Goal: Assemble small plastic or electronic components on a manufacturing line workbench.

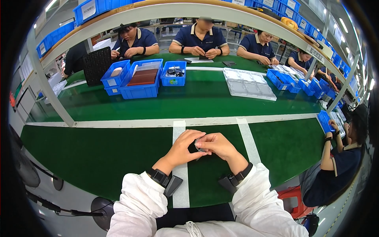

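Both my hands meet over the green bench, close to its white strip point(181, 185). Between them is a small, thin, dark grey piece point(201, 149) with a curved pale edge, mostly covered by fingers; its kind cannot be made out. My left hand point(179, 148) curls around its left side, thumb below and fingers above. From the right, my right hand point(221, 147) pinches the same piece between thumb and fingertips. White sleeves and black wrist straps show on both my arms.
Beyond the white rail point(130, 123), blue bins point(142, 91) hold brown sheets and small parts, beside a white tray point(248, 87). A shelf beam point(189, 11) spans above. Several co-workers sit across the belt; another person point(335, 166) sits at right near a red stool point(292, 199).
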Tool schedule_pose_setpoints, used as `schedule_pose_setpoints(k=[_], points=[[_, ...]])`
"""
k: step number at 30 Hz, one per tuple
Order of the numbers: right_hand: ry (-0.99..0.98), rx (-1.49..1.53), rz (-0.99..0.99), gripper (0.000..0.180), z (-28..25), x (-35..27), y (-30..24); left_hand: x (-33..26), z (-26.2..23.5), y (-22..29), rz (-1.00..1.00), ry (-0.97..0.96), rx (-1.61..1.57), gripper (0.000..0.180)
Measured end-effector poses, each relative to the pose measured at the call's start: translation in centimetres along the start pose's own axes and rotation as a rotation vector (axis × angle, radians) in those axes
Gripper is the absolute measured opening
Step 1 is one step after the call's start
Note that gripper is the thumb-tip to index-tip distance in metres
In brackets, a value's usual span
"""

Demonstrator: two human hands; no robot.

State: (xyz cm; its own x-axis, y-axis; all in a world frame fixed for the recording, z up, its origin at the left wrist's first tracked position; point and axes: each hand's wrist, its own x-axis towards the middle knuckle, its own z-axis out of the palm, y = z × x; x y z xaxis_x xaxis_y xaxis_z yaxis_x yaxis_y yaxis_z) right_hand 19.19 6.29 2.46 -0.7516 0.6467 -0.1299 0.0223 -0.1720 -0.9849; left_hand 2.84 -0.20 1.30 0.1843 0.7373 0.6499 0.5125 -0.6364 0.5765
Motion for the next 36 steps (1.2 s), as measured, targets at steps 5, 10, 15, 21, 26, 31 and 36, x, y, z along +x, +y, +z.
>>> schedule_pose_setpoints(k=[5,10,15,21,26,31,36], points=[[0.006,0.031,-0.006,0.018,0.0,0.0,0.3,0.1,0.1,0.0,-0.015,-0.017,-0.016,0.051],[-0.01,0.022,0.016,0.02,0.1,0.3,0.7,0.0,0.0,0.0,-0.024,-0.013,-0.022,0.052],[0.014,0.001,0.03,0.022,0.2,0.2,0.5,0.0,0.1,0.0,-0.011,-0.032,-0.034,0.053],[-0.012,-0.035,0.037,0.024,-0.1,0.3,0.5,-0.2,0.0,-0.3,-0.035,-0.072,-0.105,0.053],[-0.031,-0.033,0.036,0.027,-0.4,0.3,0.7,-0.2,0.0,-0.3,-0.059,-0.115,-0.077,0.05],[-0.005,-0.052,0.056,0.029,-0.7,0.1,0.1,-0.4,-0.1,-0.5,-0.115,-0.037,-0.113,0.05],[-0.027,-0.058,0.069,0.028,-1.3,0.4,0.7,-0.3,-0.2,-0.5,-0.113,0.012,-0.104,0.052]])
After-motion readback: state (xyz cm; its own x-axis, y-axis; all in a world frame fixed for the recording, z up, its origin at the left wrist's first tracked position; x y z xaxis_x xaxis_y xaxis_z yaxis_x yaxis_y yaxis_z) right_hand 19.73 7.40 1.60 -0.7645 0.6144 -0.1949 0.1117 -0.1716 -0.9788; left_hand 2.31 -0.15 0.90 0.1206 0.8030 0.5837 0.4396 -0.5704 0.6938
